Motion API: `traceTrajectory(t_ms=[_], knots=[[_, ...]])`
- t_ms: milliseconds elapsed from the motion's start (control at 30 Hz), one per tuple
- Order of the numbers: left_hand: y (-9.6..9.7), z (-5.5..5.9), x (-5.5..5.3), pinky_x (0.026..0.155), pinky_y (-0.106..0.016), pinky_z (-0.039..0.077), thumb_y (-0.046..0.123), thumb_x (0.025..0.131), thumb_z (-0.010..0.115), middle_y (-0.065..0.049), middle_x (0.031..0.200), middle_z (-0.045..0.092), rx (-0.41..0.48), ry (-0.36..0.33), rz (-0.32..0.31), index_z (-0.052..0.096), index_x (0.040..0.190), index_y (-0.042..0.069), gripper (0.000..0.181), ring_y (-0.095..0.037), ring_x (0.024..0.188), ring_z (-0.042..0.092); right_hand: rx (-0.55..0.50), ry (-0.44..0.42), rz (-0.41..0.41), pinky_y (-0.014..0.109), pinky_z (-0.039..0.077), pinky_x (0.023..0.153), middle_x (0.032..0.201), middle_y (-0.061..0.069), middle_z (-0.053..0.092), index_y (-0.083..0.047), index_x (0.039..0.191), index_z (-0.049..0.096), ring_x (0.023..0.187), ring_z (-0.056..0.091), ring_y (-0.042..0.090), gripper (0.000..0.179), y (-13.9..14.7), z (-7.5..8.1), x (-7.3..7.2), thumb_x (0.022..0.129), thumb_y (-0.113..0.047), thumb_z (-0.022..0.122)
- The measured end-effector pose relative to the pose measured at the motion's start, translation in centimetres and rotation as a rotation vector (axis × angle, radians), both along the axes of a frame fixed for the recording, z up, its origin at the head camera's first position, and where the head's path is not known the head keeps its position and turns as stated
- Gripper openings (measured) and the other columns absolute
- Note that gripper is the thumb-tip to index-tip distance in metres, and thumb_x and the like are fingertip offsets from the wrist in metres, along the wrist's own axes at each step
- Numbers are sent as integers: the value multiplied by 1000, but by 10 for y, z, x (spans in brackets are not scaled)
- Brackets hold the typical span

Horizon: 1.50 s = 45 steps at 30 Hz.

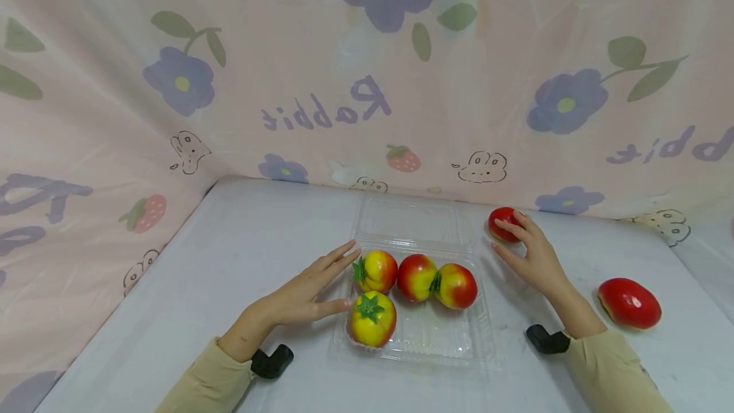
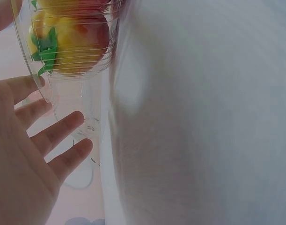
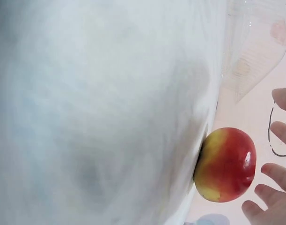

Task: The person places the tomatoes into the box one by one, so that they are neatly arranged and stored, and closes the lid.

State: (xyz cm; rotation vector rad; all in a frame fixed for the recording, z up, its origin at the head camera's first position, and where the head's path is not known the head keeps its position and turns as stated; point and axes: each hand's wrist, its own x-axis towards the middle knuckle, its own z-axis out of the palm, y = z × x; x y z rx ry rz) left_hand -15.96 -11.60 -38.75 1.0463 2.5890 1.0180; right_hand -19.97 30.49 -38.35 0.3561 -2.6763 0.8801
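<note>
A clear plastic clamshell box lies with its lid folded back and holds several red-and-yellow round fruits with green leafy tops, among them a leaf-up one in the near left corner. My left hand spreads its fingers at the box's left side; in the left wrist view, fingertips reach along the clear wall. Beyond the box's right side, my right hand hovers with parted fingers at a red fruit. The right wrist view shows a gap between this red-and-yellow fruit and the fingers.
Another red, oval fruit rests on the white table near the right forearm. The open lid lies toward the back. A printed cloth rises behind the table and along its left edge. Both wrists wear black mounts.
</note>
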Motion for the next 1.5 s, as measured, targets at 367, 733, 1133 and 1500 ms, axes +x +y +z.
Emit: traceTrajectory(t_ms=[367, 733, 1133, 1500], knots=[[0, -1, -1, 110, -64, 25, 39, 90, 60, -4, 163, 9, -5, -7, -2, 21, 154, 20, 77, -33, 147, 17, 96, -56, 20, 72, 35, 94, 143, 36, 31, 7, 127, 54, 128, 29, 55, 52, 6, 8, -8, 82, -10, 73], [1, 0, -1, 110, -64, 25, 39, 90, 60, -4, 163, 9, -6, -9, 7, 21, 154, 20, 77, -33, 147, 17, 112, -65, 23, 74, 29, 97, 142, 40, 30, 10, 126, 52, 130, 24, 60, 53, 11, 8, -17, 81, -9, 72], [1, -2, -2, 110, -64, 25, 38, 90, 60, -4, 163, 9, -8, -15, 7, 22, 154, 20, 77, -33, 147, 17, 132, -105, 8, 73, 34, 94, 142, 42, 28, 9, 128, 51, 128, 23, 63, 56, 16, 2, -30, 79, -7, 73], [1, -2, -2, 110, -65, 24, 38, 90, 61, -4, 162, 9, -2, -22, 5, 23, 154, 19, 77, -33, 147, 17, 157, -182, -27, 73, 36, 93, 143, 40, 26, 7, 132, 47, 127, 26, 61, 56, 14, 4, -39, 83, -8, 69]])
